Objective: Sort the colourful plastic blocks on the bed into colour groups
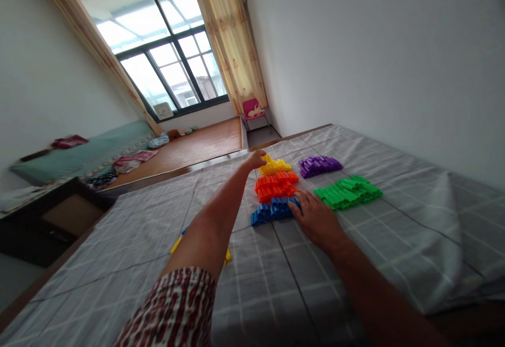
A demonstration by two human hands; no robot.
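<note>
Piles of small plastic tubes, sorted by colour, lie on a grey checked cloth. My left hand [256, 160] reaches to the left end of the yellow pile [275, 165]; its fingers are partly hidden there. Nearer me are the orange pile [275, 185] and the blue pile [273, 211]. My right hand [317, 220] rests with fingers apart at the right end of the blue pile, between it and the green pile [349, 192]. A purple pile [319, 165] sits behind the green one.
Yellow and blue pieces [228, 255] show partly under my left forearm. The cloth [158, 215] covers the table, with a white wall [374, 63] on the right. Farther off stand a pink chair [252, 109] and a dark cabinet [59, 221].
</note>
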